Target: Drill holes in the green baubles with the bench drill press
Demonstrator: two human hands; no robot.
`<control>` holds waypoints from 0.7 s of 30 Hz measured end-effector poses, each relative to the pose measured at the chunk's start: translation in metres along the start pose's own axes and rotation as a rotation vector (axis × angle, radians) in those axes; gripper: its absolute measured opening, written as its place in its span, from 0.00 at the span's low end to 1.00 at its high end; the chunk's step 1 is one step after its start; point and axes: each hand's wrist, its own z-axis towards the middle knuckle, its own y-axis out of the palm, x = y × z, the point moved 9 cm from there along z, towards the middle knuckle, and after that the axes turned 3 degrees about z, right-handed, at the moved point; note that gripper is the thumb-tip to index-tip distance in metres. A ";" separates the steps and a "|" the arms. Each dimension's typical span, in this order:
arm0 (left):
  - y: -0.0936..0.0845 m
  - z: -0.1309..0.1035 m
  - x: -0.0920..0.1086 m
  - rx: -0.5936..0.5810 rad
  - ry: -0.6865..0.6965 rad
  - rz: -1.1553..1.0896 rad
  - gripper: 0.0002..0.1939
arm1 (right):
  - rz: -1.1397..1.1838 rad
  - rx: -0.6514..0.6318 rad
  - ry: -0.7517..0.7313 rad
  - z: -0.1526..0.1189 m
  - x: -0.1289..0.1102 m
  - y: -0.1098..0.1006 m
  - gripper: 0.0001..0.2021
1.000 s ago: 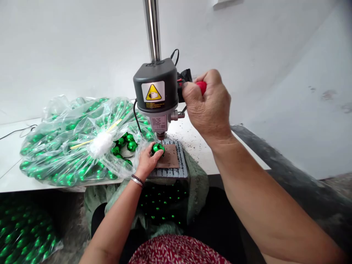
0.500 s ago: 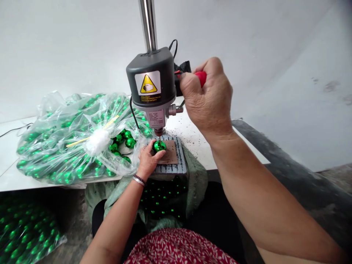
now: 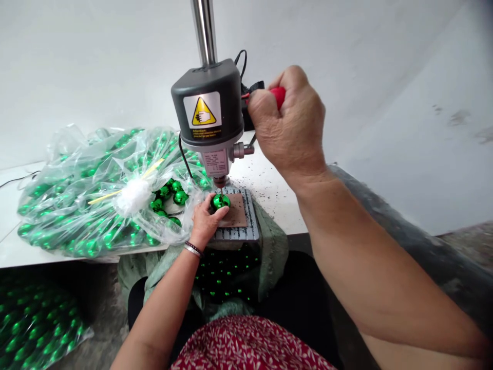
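Observation:
My left hand (image 3: 206, 218) pinches a shiny green ball ornament (image 3: 221, 201) between thumb and fingers. The ornament rests on a brown square pad (image 3: 236, 213) on the drill press's slotted metal base (image 3: 252, 218). Directly above, the thin drill bit (image 3: 221, 190) points down at the ball's top; whether it touches cannot be made out. My right hand (image 3: 292, 121) is wrapped round the red-ended handle (image 3: 278, 96) at the right side of the dark grey drill press (image 3: 210, 105).
A large clear plastic bag (image 3: 96, 195) of green balls lies on the white table (image 3: 281, 205) at left, its opening near the base. Below the base, a green woven sack (image 3: 275, 246) holds more balls. Another bag of balls (image 3: 38, 329) is at lower left. Dark shavings dot the table.
The whole view has shifted slightly. The drill bit now sits a little higher relative to the green ball, and my right hand has risen slightly with the handle. My left hand keeps its hold.

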 end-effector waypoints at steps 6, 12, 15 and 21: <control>0.000 -0.002 0.002 -0.017 -0.005 0.105 0.28 | -0.086 -0.061 0.071 0.025 0.004 0.011 0.12; 0.003 -0.001 0.007 -0.057 0.020 0.145 0.28 | -0.060 -0.065 0.080 0.029 0.003 0.012 0.16; 0.006 -0.002 0.006 -0.045 0.018 0.151 0.29 | -0.024 -0.047 0.056 0.021 0.001 0.007 0.16; 0.010 -0.004 0.004 -0.031 0.017 0.152 0.30 | 0.078 0.049 -0.112 -0.009 -0.005 -0.008 0.10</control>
